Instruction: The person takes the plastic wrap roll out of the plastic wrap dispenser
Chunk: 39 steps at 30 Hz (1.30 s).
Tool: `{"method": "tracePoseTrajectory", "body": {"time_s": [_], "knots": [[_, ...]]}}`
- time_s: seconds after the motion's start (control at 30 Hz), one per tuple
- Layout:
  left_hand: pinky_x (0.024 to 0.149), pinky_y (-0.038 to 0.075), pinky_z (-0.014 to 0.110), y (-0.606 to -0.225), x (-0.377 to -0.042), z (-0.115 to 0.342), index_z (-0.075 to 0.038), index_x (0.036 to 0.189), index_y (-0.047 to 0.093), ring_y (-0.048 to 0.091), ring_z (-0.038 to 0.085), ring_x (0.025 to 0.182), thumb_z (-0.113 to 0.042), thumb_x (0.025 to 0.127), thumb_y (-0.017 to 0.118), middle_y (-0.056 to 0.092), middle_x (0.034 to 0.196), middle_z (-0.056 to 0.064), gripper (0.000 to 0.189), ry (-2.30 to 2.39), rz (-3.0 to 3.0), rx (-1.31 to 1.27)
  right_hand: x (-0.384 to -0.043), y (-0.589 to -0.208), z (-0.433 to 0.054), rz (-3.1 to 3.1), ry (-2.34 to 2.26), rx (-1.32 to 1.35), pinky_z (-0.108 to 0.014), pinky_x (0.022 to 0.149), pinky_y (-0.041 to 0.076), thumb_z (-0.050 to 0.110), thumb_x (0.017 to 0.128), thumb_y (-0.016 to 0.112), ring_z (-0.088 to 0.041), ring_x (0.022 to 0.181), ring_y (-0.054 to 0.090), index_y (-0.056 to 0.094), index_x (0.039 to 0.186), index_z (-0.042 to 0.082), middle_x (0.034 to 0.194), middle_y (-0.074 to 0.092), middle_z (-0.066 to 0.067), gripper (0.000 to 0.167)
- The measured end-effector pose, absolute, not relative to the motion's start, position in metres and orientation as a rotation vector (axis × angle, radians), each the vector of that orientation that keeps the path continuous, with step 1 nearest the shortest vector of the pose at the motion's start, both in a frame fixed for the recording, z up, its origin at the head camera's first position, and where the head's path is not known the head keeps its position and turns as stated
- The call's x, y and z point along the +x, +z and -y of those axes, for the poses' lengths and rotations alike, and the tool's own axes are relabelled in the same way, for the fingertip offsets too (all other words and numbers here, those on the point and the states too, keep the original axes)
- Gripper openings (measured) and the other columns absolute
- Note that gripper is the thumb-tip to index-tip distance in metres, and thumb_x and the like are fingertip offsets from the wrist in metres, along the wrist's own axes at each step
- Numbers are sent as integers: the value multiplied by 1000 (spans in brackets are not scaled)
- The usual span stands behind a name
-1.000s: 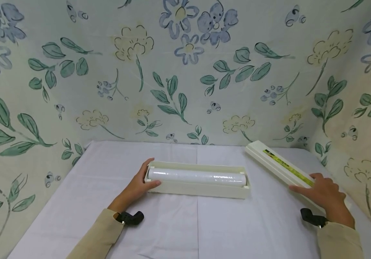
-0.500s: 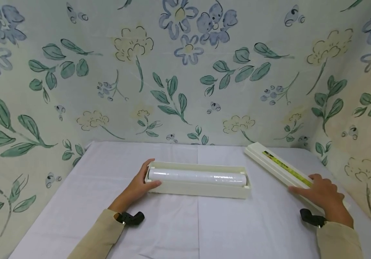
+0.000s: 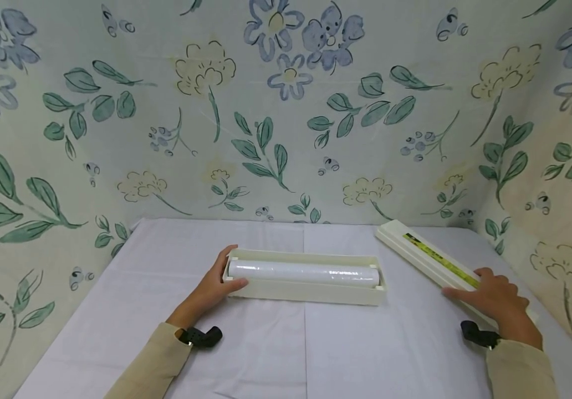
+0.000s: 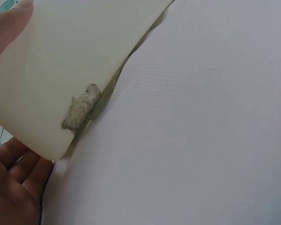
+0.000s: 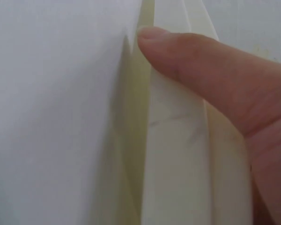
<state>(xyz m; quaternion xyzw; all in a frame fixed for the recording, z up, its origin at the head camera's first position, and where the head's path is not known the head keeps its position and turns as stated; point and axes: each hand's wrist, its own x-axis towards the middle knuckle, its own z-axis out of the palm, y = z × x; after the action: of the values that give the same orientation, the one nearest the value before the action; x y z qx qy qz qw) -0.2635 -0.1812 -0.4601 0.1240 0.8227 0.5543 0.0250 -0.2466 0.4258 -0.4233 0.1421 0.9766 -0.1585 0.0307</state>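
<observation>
A long cream plastic box (image 3: 306, 293) lies on the table with a roll of cling film (image 3: 303, 272) inside it. My left hand (image 3: 211, 285) grips the box's left end, thumb on the front wall and fingers round the far side. In the left wrist view, a torn greyish patch (image 4: 81, 110) marks the box wall (image 4: 79, 51) near its lower edge. To the right lies the long cream lid (image 3: 415, 252) with a yellow-green label strip (image 3: 443, 259), set at a slant. My right hand (image 3: 500, 299) holds the lid's near end, its thumb (image 5: 192, 51) against the side.
A white cloth (image 3: 266, 343) covers the table, with a crease running down its middle. Behind and at the sides hangs floral fabric (image 3: 286, 138). Each wrist wears a black camera mount (image 3: 206, 336).
The lid and my right hand have shifted very slightly to the left. The box and my left hand stay where they were.
</observation>
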Motion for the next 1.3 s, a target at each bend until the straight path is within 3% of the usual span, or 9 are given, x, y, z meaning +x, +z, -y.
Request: {"method": "tracePoseTrajectory", "body": {"time_s": [0.77,1.1,1.3], "knots": [[99,42,50,-462,-265,182,-31,151,16,48,29,123,-35,83,75,40,145,8,90,1721,-2547,400,-251,-426,-423,-2976,-479,454,-71,69,32,81,58,68,-50,87,40,23,138,-11,104,45,-37,131],[99,42,51,-463,-263,181,-34,151,16,46,30,125,-37,83,75,39,146,9,89,1709,-2554,385,-248,-428,-424,-2954,-527,423,-71,69,32,80,62,67,-51,90,38,20,141,-11,107,44,-37,129],[99,42,51,-458,-261,180,-32,151,16,47,31,124,-36,84,74,38,146,11,90,1702,-2557,384,-248,-422,-424,-2940,-511,422,-71,70,34,82,69,58,-52,90,42,19,141,-12,110,44,-39,124]]}}
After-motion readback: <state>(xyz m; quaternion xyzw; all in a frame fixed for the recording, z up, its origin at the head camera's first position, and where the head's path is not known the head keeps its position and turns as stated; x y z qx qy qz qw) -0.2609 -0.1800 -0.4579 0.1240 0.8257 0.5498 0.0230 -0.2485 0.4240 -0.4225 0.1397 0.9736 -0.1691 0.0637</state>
